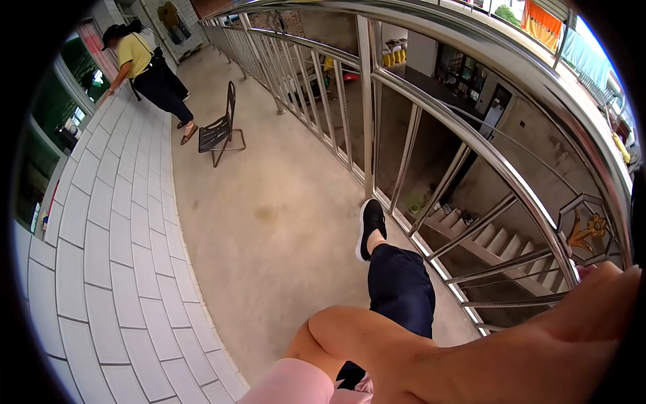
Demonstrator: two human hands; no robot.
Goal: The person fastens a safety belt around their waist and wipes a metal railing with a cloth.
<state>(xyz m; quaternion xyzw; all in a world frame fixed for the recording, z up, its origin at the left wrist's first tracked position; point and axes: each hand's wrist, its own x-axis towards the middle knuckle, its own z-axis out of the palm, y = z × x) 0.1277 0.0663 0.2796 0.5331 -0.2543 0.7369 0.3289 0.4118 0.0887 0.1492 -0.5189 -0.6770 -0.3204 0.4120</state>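
My bare arm crosses the lower right very close to the camera, bent at the elbow, with a pink short sleeve (289, 384) at its upper end. It appears to be my left arm. At the right edge my left hand (589, 310) is partly cut off by the dark border, and its fingers cannot be made out. Behind the hand in the view runs the metal railing (367, 114); whether they touch does not show. Below, my leg in dark trousers (402, 286) ends in a black shoe (374, 227) beside the railing. My right hand is out of view.
A black folding chair (219, 131) stands on the concrete floor (269, 269). Beyond it, a person in a yellow top (138, 57) leans at the white tiled wall (114, 236). Concrete stairs (501, 246) lie below, past the railing. Cloths (542, 28) hang at upper right.
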